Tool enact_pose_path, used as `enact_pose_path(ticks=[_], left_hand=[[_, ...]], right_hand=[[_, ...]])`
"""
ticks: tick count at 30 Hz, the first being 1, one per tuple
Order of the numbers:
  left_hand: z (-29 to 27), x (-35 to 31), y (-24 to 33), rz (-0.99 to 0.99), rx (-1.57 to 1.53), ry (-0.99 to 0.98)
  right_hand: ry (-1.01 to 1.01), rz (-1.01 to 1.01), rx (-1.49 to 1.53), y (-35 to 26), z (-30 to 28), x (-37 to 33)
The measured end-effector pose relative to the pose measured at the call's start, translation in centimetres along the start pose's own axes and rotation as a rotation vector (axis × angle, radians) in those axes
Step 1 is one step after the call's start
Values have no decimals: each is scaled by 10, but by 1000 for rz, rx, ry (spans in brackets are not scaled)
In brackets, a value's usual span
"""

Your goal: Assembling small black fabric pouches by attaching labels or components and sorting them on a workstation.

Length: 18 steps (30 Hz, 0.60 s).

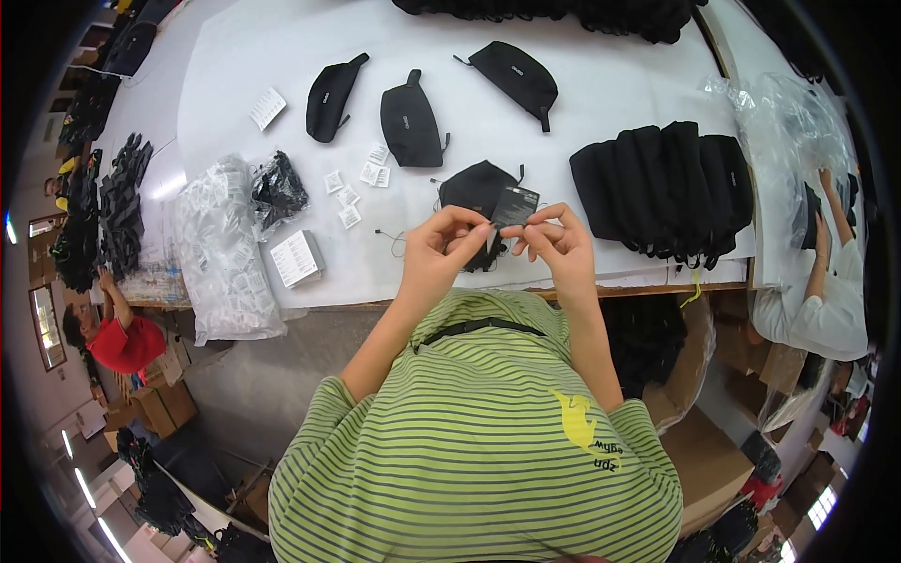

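A small black hang tag [518,201] with pale print stands up between my hands, above the table's near edge. My right hand [560,246] pinches it at its lower edge. Close beside it, the thumb and forefinger of my left hand [445,246] are pressed together; whatever they grip, perhaps a thin cord, is too small to make out. Just beyond my fingers lies a black zip pouch [472,187], partly covered by the tag and hands. A thin dark string loop [392,238] rests left of my left hand.
Three black pouches [410,124] lie farther back on the white table [244,56]. White labels [348,195] are scattered near a label stack [297,258] and a plastic bag of labels [225,249]. Piled black pouches [660,188] sit at right. Co-workers stand at both sides.
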<state>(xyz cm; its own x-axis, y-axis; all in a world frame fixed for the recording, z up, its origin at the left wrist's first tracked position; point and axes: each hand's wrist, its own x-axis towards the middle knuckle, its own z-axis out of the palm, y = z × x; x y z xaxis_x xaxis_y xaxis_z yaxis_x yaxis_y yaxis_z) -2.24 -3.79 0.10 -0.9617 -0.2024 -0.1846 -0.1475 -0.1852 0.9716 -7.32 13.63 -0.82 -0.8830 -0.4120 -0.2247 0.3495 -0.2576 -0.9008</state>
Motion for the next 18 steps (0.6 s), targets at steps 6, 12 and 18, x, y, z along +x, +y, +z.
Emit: enact_pose_path(ticks=[6,12,18], left_hand=[[7,-5,9,-6,191,-111],[6,-9,9,-14,203,-94],[4,-9,5,-7,212,-62]], right_hand=[[30,4,-8,14,7,-2],[36,42,6,15,12,-3],[29,72,104,16,13,-3]])
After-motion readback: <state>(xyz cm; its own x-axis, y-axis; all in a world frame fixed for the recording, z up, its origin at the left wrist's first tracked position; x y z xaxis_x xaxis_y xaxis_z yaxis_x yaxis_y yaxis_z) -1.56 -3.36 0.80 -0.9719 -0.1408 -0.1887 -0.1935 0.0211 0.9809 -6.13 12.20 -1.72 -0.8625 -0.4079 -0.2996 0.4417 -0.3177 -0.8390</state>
